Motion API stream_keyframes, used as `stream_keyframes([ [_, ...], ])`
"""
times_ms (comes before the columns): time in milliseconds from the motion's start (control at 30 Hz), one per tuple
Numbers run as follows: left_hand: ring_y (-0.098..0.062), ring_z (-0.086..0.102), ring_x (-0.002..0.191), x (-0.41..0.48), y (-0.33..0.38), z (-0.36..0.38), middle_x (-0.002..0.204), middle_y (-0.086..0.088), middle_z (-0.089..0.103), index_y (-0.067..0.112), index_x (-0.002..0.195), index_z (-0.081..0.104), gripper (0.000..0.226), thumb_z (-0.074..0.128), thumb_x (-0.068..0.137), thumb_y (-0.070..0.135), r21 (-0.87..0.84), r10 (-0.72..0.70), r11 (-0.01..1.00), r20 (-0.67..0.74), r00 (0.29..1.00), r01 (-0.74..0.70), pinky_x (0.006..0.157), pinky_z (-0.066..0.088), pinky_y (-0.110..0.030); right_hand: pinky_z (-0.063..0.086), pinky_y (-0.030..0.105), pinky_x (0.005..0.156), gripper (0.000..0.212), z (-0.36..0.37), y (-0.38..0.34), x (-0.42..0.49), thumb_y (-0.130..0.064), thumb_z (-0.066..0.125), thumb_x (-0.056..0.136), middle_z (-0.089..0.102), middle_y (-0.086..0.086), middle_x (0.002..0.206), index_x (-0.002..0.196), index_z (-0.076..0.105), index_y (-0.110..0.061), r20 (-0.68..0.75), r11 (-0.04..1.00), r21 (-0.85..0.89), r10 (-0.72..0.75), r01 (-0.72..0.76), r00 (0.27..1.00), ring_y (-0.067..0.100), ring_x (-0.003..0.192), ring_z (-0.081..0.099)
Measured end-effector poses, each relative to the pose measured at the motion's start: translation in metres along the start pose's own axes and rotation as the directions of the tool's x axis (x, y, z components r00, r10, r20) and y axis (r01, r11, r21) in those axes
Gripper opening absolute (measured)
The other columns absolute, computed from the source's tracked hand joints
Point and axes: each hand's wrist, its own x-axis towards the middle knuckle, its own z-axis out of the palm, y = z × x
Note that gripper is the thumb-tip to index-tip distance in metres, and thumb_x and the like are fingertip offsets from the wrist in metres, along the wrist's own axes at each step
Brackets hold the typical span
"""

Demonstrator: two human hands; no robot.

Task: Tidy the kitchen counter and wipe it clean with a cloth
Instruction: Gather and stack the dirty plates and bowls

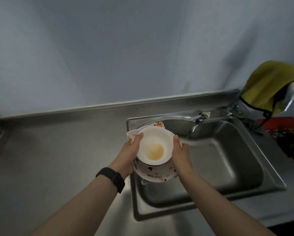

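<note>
**A:** What is held, and where?

**B:** A white bowl (pixel 154 145), stained with a yellowish residue, is carried on a patterned plate (pixel 153 175) above the near-left corner of the sink (pixel 168 212). More crockery seems to be tucked underneath, though this cannot be told for certain.

**A:** How is the stack gripped?

**B:** It is clamped from both sides. The thumb of the left hand (pixel 130 151) is hooked over the bowl's rim, and the thumb of the right hand (pixel 181 150) is pressed against the opposite rim. The remaining fingers are hidden beneath the plate, so their spread cannot be seen.

**A:** How is this step best done?

**B:** The stack should be kept level, so that the bowl is not slid off the glazed plate. It should be lowered into the basin, not dropped, since steel is likely to chip ceramic. One hand should be freed only once the weight is borne by the sink floor.

**A:** And the cloth?

**B:** The olive cloth (pixel 268 82) is draped over the tall tap (pixel 292 92) at the far right, well apart from both hands. The counter (pixel 57 150) is judged not yet wiped, so the cloth is needed once the dishes are set down
</note>
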Motion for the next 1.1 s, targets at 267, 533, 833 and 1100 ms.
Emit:
stream_keyframes([
  [267,-0.025,0.067,0.096,0.055,-0.035,0.062,0.104,-0.008,0.073,0.024,0.119,0.061,0.042,0.043,0.094,0.053,0.055,-0.083,0.995,0.062,0.995,0.079,0.076,0.05,-0.033,0.049,0.043,0.088,0.063,-0.042,0.049,0.054,-0.068,0.029,0.09,0.054,0.008,0.114,0.127,0.036,-0.018,0.013,0.989,0.005,0.144,-0.145,0.989,0.026,0.101,0.056],
  [533,-0.03,0.068,0.096,0.117,-0.077,0.077,0.105,-0.01,0.072,0.022,0.128,0.052,0.076,0.046,0.073,0.075,0.074,-0.236,0.968,-0.051,0.97,0.239,0.089,0.052,-0.042,0.046,0.036,0.074,0.054,-0.03,0.092,0.098,-0.061,0.033,0.093,0.052,0.005,0.098,0.123,0.036,-0.017,0.075,0.962,0.011,0.272,-0.273,0.959,0.022,0.091,0.054],
  [833,-0.028,0.07,0.088,0.168,-0.108,0.071,0.099,-0.009,0.074,0.02,0.125,0.055,0.083,0.043,0.066,0.077,0.028,-0.313,0.946,-0.169,0.935,0.322,0.07,0.053,-0.033,0.034,0.027,0.056,0.04,0.004,0.121,0.141,-0.049,0.028,0.097,0.048,0.003,0.096,0.117,0.041,-0.016,0.114,0.933,-0.019,0.36,-0.36,0.926,0.017,0.079,0.049],
  [1100,-0.027,0.068,0.082,0.186,-0.122,0.068,0.092,-0.007,0.073,0.018,0.114,0.061,0.064,0.043,0.079,0.069,-0.022,-0.337,0.937,-0.318,0.886,0.348,0.063,0.049,-0.028,0.037,0.03,0.064,0.051,0.024,0.137,0.157,-0.049,0.026,0.097,0.048,0.007,0.099,0.127,0.04,-0.01,0.091,0.91,-0.011,0.413,-0.414,0.906,0.02,0.082,0.049],
])
